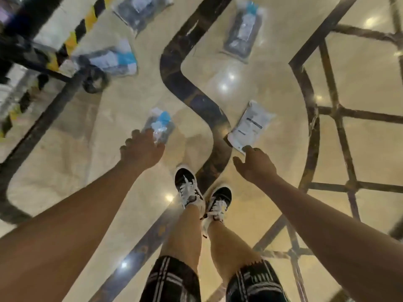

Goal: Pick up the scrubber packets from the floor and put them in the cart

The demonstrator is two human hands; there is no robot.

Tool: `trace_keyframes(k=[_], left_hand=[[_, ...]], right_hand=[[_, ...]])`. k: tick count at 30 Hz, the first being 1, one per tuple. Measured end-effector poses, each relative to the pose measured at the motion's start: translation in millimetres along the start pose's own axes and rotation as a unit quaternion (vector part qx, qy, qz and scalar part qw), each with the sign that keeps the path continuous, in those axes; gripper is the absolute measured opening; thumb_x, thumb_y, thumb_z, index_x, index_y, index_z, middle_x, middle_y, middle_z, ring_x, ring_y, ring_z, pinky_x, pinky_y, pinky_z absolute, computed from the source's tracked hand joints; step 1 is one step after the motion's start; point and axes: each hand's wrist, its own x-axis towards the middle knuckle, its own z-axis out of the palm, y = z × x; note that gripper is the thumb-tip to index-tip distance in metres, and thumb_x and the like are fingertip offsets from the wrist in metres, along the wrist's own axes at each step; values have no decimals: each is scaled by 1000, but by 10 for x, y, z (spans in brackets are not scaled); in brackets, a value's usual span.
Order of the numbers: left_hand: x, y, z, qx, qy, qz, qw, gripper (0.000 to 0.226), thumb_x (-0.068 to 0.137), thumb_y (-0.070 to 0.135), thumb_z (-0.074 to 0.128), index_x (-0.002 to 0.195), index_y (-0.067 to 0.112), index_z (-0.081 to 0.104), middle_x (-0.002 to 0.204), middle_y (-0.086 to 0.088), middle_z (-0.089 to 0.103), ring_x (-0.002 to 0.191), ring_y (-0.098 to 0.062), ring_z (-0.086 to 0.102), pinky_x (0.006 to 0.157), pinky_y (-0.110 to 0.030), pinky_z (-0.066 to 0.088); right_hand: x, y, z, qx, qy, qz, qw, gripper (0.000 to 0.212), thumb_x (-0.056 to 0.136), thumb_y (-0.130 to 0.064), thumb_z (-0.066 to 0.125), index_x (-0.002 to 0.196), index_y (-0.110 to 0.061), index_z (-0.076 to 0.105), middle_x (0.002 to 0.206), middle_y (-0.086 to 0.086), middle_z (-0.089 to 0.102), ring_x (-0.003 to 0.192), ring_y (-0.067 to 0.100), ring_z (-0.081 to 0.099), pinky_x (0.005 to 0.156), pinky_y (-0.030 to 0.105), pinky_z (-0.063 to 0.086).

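No writing can be read anywhere. The white packet on the floor carries dark printed lines, too blurred to make out, and the blue-and-white labels on the other packets are likewise smeared beyond reading.

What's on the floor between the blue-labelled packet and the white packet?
Head view: only the dark curved inlay band in glossy beige floor separates blue-labelled packet from white packet.

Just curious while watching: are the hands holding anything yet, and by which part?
Left hand grips the blue-labelled packet at its near end; right hand touches the white packet's near corner; grip unclear.
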Motion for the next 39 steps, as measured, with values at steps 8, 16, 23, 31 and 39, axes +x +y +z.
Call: trace_keyframes(k=[8, 16, 23, 31, 39], left_hand=[[2133, -571, 1832, -52, -16, -89, 995, 78, 97, 48, 54, 159, 19, 17, 159, -25, 18, 137, -54, 36, 114, -57, 32], [2116, -311, 2487, -15, 35, -103, 994, 89, 93, 57, 51, 161, 27, 2, 159, -32, 12, 131, -59, 35, 110, -62, 31], [2061, -224, 2319, -147, 63, -104, 982, 76, 93, 44, 64, 153, 18, 25, 149, -22, 33, 129, -48, 42, 105, -57, 40], [2338, -290, 2295, -299, -2, -196, 934, 92, 74, 44, 86, 142, 7, 37, 139, -17, 48, 124, -37, 55, 101, -51, 51], [2158, -16, 2356, -380, -6, -175, 908, 72, 80, 33, 85, 131, 4, 43, 119, -8, 56, 108, -28, 60, 98, -45, 54]], right_hand=[[2571, 570, 1127, 359, 120, 288, 880, 97, 86, -56, 68, 160, -34, 10, 160, 20, 25, 142, 43, 35, 115, 56, 35], [2662, 697, 1725, 459, 170, 157, 858, 92, 76, -36, 79, 150, -40, 24, 152, 1, 43, 131, 32, 50, 101, 55, 52], [2459, 507, 1737, -20, 142, 31, 989, 91, 84, -17, 74, 154, -39, 22, 150, 21, 29, 131, 46, 37, 103, 51, 45], [2944, 595, 1379, -254, 192, -101, 943, 75, 76, -29, 83, 138, -23, 39, 136, 29, 42, 110, 52, 48, 86, 60, 46], [2534, 260, 894, 201, 81, -119, 969, 49, 73, -43, 71, 110, -14, 57, 106, 8, 69, 87, 27, 67, 65, 32, 53]])
